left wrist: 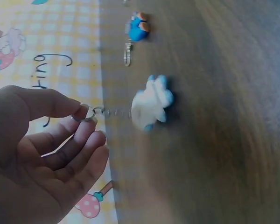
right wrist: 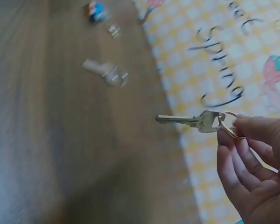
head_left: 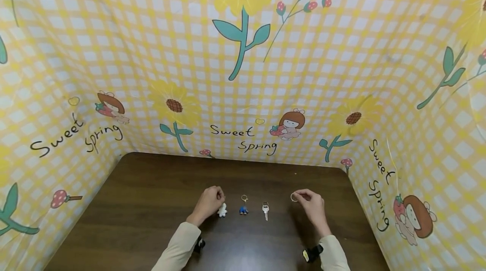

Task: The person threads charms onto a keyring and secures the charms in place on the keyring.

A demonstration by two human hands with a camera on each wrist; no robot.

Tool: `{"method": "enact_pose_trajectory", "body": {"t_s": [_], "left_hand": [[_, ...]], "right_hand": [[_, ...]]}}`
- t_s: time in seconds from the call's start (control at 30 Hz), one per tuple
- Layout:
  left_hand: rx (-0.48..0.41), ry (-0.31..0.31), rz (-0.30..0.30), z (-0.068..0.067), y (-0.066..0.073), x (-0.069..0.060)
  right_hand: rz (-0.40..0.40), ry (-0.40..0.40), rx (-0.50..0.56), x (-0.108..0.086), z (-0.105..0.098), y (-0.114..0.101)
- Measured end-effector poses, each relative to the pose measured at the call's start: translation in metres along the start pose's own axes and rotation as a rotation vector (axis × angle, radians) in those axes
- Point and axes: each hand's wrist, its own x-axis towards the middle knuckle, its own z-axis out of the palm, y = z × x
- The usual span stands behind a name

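Note:
My left hand [head_left: 209, 201] pinches a metal ring between thumb and index finger. From that ring a short chain runs to a white figurine keychain [left wrist: 150, 103], also seen in the head view just below the fingers. My right hand [head_left: 311, 204] pinches a key ring [right wrist: 232, 126] with a silver key [right wrist: 196, 121] hanging on it. Between the two hands lie a blue figurine keychain [head_left: 244, 210] with a gold clasp and another silver key [head_left: 266, 212] on its own ring.
The dark wooden table [head_left: 159, 186] carries these things. A yellow checked cloth [head_left: 243, 93] with printed flowers and lettering stands as walls behind it and at both sides. Black wrist cameras [head_left: 312, 254] are strapped under the sleeves.

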Motion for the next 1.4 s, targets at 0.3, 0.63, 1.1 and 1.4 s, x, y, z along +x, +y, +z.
{"method": "enact_pose_trajectory", "body": {"t_s": [0.3,0.63,1.1,1.4], "left_hand": [[-0.140,-0.043,-0.024,-0.016,0.013,0.002],[-0.225,-0.044,0.013,-0.041,0.034,0.004],[-0.307,-0.014,0.110,-0.065,0.071,0.004],[-0.366,-0.011,0.130,-0.075,0.091,0.002]], "right_hand": [[0.033,-0.100,0.173,0.003,-0.010,-0.044],[-0.101,-0.144,0.153,0.003,-0.020,-0.081],[-0.120,-0.189,0.346,-0.003,-0.024,-0.117],[-0.158,-0.227,0.318,-0.008,-0.025,-0.127]]}}
